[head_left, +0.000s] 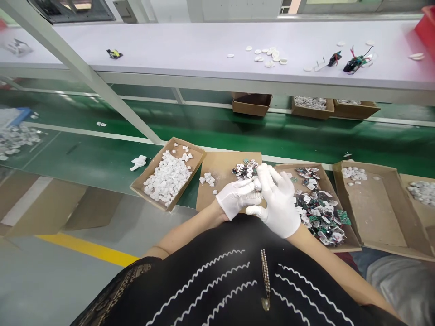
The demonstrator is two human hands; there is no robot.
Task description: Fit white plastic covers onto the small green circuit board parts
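The left fingers (250, 199) curl closed on a small white piece (257, 184), the right fingers (267, 180) bent over it, thumb spread, with circuit parts (244, 170) just beyond them.

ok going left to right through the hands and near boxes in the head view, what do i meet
Box of white pieces → small white pile → left hand → right hand → box of circuit boards → box with few white pieces

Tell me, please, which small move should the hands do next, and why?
Perhaps press the small white piece lightly with the right hand while the left hand steadies it. The left seems to hold it, and the right meets it there; the hands partly hide it, so a light touch suits.
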